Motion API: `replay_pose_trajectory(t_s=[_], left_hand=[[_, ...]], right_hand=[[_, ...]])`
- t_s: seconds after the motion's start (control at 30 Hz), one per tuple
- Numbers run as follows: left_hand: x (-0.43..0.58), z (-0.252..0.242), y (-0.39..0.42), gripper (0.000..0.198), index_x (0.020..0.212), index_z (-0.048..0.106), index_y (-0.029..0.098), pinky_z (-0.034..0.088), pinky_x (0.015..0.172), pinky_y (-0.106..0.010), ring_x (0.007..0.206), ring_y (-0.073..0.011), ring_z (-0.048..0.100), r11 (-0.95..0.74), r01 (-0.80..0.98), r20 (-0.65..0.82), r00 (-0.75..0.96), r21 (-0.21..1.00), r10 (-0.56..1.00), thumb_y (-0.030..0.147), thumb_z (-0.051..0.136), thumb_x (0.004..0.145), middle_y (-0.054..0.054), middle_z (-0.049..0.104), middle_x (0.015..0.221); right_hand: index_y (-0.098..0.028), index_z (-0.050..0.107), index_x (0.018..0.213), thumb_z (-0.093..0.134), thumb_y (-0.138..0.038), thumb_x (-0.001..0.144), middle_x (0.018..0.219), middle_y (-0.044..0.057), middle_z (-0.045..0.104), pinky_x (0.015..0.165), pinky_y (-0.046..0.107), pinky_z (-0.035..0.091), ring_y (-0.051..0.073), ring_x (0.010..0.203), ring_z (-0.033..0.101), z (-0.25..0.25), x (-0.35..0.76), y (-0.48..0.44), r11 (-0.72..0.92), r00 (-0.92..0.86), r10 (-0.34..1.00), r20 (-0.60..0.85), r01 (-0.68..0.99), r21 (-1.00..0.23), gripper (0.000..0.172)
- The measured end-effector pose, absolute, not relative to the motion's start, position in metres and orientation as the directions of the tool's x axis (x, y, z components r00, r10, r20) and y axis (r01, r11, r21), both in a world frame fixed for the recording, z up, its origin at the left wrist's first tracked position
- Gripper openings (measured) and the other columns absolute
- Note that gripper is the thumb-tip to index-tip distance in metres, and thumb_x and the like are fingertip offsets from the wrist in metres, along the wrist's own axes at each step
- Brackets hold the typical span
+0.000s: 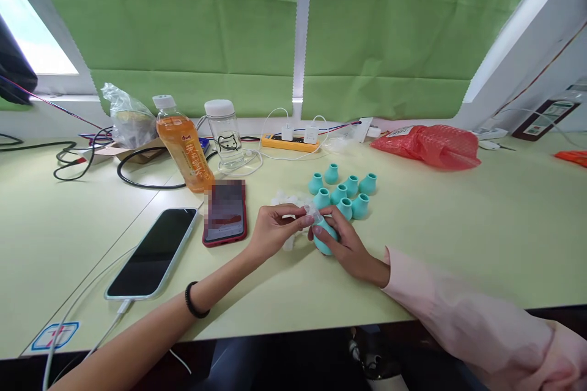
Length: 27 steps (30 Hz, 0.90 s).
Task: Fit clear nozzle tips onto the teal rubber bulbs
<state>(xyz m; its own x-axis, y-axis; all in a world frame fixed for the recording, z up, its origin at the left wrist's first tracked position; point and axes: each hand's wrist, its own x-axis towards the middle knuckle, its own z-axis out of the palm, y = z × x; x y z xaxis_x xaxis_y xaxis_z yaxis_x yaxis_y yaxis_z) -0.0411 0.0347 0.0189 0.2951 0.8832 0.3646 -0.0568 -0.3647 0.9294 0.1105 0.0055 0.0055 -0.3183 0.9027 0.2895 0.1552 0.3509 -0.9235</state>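
Observation:
My right hand [346, 244] is wrapped round a small teal bulb-shaped piece [323, 245], its neck tilted up and to the left. With thumb and fingers, my left hand [279, 227] pinches a small translucent white piece [312, 212] at the neck of that bulb. Whether the white piece sits inside the neck or only against it, I cannot tell. Behind my hands stand several more teal bulb-shaped pieces [339, 193] with open round necks. A pile of small translucent white pieces [288, 199] lies on the table, partly hidden by my left hand.
On the left lie a phone with a cable [153, 253] and a red-cased phone [224, 214]. An orange drink bottle [184, 149] and a clear jar [225, 137] stand behind them. Farther back are a yellow power strip [290, 144] and a red bubble-wrap bag [428, 145].

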Motion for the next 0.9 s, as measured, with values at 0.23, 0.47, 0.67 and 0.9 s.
replay_pose_trajectory(t_s=[0.23, 0.47, 0.67, 0.9], left_hand=[[-0.044, 0.025, 0.032, 0.016, 0.073, 0.068, 0.015, 0.043, 0.057, -0.024, 0.062, -0.0124, 0.053, -0.372, -0.064, 0.364, 0.417, 0.926, 0.833, 0.027, 0.057, 0.072, -0.003, 0.059, 0.066], [-0.040, 0.019, 0.026, 0.012, 0.065, 0.065, 0.015, 0.044, 0.054, -0.026, 0.055, -0.0125, 0.052, -0.648, 0.203, 0.611, 0.219, 0.734, 0.761, 0.019, 0.057, 0.071, -0.004, 0.061, 0.058], [-0.042, 0.009, 0.032, 0.008, 0.073, 0.059, 0.014, 0.045, 0.054, -0.025, 0.059, -0.0119, 0.050, -0.899, 0.383, 0.896, 0.290, 0.214, 0.337, 0.008, 0.055, 0.071, -0.004, 0.061, 0.060], [-0.051, 0.011, 0.034, 0.012, 0.085, 0.053, 0.012, 0.045, 0.054, -0.025, 0.067, -0.0148, 0.052, -0.792, 0.563, 0.813, 0.561, -0.236, 0.157, 0.007, 0.051, 0.074, -0.004, 0.061, 0.069]], right_hand=[[-0.022, 0.033, 0.088, 0.038, -0.035, 0.082, 0.076, 0.001, 0.051, 0.064, 0.028, 0.040, 0.013, 0.070, 0.049, 0.003, 0.111, 0.005, 0.379, -0.295, 0.900, 0.320, 0.170, -0.910, 0.016], [-0.020, 0.036, 0.091, 0.045, -0.031, 0.078, 0.077, 0.003, 0.049, 0.063, 0.030, 0.039, 0.015, 0.068, 0.047, -0.007, 0.113, 0.010, 0.484, -0.188, 0.874, 0.449, 0.435, -0.759, 0.018], [-0.020, 0.034, 0.089, 0.044, -0.030, 0.079, 0.073, 0.002, 0.050, 0.062, 0.030, 0.039, 0.015, 0.065, 0.048, -0.006, 0.112, 0.009, 0.448, -0.194, 0.894, 0.404, 0.407, -0.796, 0.018], [-0.021, 0.031, 0.080, 0.043, -0.033, 0.080, 0.064, -0.003, 0.049, 0.057, 0.024, 0.040, 0.011, 0.059, 0.047, 0.000, 0.110, 0.009, 0.366, -0.231, 0.917, 0.325, 0.159, -0.917, 0.017]])
